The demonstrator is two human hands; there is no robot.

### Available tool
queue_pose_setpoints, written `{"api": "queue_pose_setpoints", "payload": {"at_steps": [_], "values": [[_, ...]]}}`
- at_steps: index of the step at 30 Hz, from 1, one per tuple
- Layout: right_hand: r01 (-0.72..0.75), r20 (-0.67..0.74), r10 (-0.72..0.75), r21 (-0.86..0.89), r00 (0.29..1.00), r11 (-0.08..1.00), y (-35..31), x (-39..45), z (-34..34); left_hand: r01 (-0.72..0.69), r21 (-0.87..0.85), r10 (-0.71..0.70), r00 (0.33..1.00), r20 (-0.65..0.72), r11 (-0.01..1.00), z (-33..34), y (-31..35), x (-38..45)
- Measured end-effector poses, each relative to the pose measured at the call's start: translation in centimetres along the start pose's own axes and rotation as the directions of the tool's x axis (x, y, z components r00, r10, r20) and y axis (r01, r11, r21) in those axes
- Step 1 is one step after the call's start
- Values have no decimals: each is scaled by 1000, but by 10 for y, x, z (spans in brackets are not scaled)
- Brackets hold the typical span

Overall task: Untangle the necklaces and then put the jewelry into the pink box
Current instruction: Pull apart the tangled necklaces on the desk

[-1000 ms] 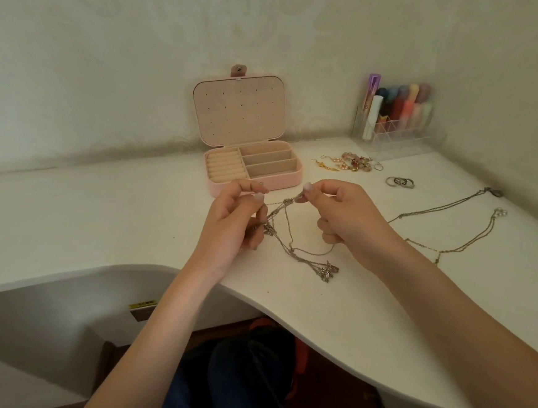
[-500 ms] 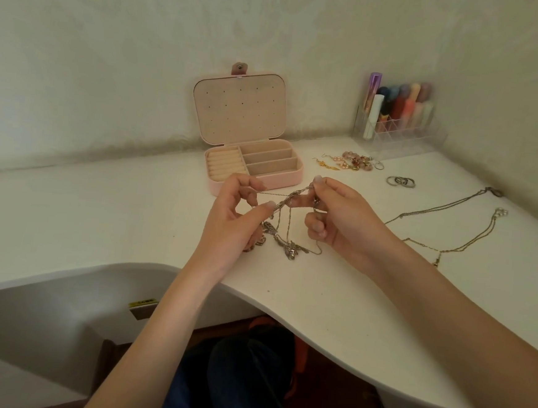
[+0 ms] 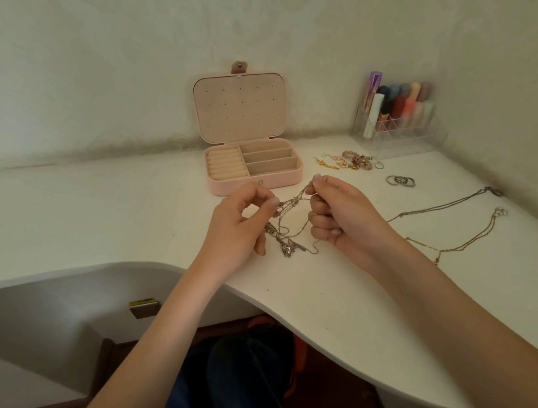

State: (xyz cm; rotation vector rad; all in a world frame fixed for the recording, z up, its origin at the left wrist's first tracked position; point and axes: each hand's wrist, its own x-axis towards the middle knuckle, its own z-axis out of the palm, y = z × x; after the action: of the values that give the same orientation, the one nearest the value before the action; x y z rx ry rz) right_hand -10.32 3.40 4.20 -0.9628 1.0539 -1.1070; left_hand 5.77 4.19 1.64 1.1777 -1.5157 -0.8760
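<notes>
Broadly, the white surface fills the head view, curving around a cutout where the person's dark-clad legs show below. The pink box serves as the landmark: it sits toward the back of the surface with its lid standing open against the wall, its beige compartments showing no jewelry.

Right of the pink box, in the far corner, a clear organizer holds upright coloured tubes. In front of the pink box, both arms reach in. The left hand hovers just in front of the box's near edge, its thumb and forefinger pinching a strand. The right hand is just to the right of the box's front corner, thumb and forefinger pinching chain at the top while the lower fingers curl inward; so each grip is closed on the same bundle.

That bundle, the tangled necklaces, hangs between the two hands in several thin loops, with small pendants touching the surface below. Well to the right of the pink box, two loose chains lie stretched out on the surface, their clasps at the far end. Between the pink box and the organizer lies a small heap of earrings, gold and pink-beaded. Just right of that heap, a few rings rest touching one another.
</notes>
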Motion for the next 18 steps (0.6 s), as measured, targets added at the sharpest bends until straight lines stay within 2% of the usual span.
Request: {"api": "queue_pose_setpoints", "payload": {"at_steps": [4, 8, 12, 15, 18], "values": [[17, -32, -21, -120, 999, 993, -1, 0, -2, 63, -163, -65, 998, -8, 985, -2, 3, -1], [4, -26, -8, -171, 1000, 985, 0, -1, -1, 94, -237, -99, 995, -9, 967, -2, 5, -1], [54, -31, -69, -357, 997, 933, 1, -1, -3, 124, -292, -134, 991, -14, 948, -3, 4, 0], [122, 36, -119, -454, 992, 883, 4, -1, -2, 121, -329, -125, 992, 10, 937, -5, 3, 0], [173, 136, -124, -465, 983, 868, 6, -3, -1, 106, -344, -102, 994, 31, 933, -6, 3, 0]]}}
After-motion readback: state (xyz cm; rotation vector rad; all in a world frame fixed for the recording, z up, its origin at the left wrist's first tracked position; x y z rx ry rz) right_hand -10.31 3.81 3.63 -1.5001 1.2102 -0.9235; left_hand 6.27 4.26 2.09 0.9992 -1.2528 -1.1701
